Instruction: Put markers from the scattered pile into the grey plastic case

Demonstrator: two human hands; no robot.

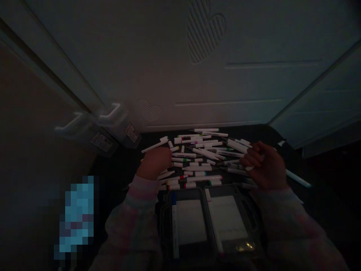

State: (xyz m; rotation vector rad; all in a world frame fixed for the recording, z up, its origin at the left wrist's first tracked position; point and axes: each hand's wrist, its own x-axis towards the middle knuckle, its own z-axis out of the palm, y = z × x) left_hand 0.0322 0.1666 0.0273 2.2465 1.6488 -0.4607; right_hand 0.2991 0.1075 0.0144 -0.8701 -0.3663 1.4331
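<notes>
Many white markers (207, 180) with coloured caps lie scattered over a dark tabletop. My left hand (155, 162) rests low at the left side of the pile, its fingers curled and mostly hidden from me. Over the right side of the pile is my right hand (266, 165), fingers bent in toward the thumb; whether a marker is between them is too dark to tell. Close to me, between my forearms, lies an open clear plastic case (203, 226). A blue-capped marker (175, 226) is in its left half, and a white marker (214, 226) in its right half.
Two clear plastic boxes with handles and labels, one a nearer box (84, 131) and one a farther box (118, 122), stand at the back left. A pale panel (239, 86) with raised hearts rises behind the table (265, 131). The room is very dim.
</notes>
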